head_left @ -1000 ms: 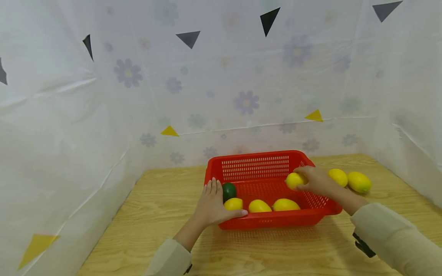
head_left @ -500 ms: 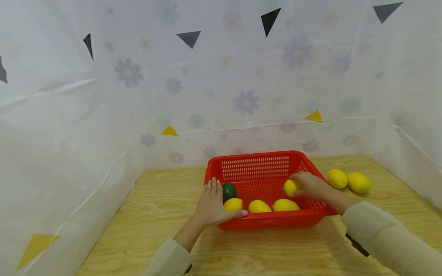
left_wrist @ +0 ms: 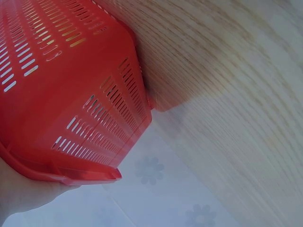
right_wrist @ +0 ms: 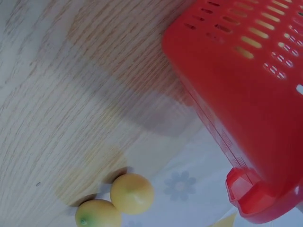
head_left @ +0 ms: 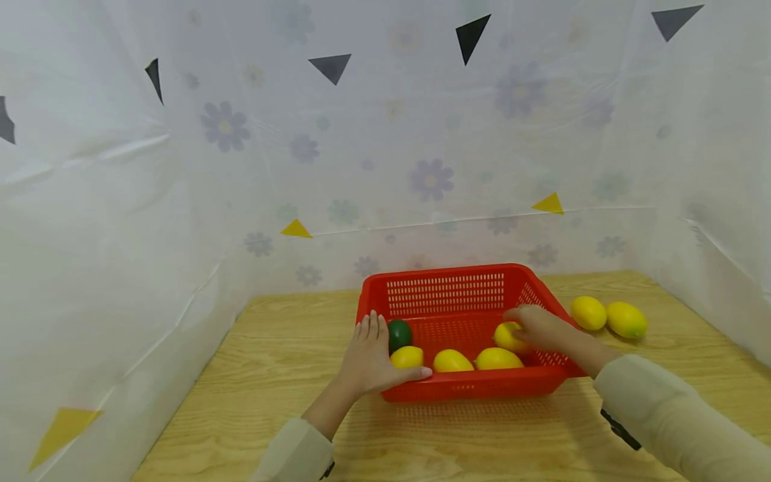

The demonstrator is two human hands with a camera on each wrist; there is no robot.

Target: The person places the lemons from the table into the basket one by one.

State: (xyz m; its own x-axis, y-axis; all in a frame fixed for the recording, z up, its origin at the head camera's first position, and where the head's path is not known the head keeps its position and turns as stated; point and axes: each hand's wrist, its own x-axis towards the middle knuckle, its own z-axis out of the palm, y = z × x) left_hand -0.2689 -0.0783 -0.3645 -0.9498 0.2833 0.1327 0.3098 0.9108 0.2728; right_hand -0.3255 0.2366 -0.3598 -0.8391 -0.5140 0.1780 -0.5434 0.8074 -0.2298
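In the head view my left hand (head_left: 367, 365) rests over the left front corner of a red plastic basket (head_left: 464, 386), its fingers straight along the rim. Inside the basket, near its right side, my right hand (head_left: 544, 329) holds a yellow lemon (head_left: 508, 337) between thumb and fingers. A second lemon (head_left: 498, 358) lies just in front of it, and another lemon (head_left: 452, 361) sits to the left. Close to my left hand are one more lemon (head_left: 407, 356) and a dark green rounded fruit (head_left: 399, 335). The right wrist view shows the basket's outer wall, not the fingers.
Two more lemons, one left (head_left: 588, 313) and one right (head_left: 626, 319), lie side by side on the wooden table (head_left: 289, 361), to the right of the basket. White flowered sheeting (head_left: 385, 134) hangs behind and at both sides.
My right hand has lowered the lemon toward the basket's floor, moving slightly left and nearer to me. The left hand and the basket stay where they were.
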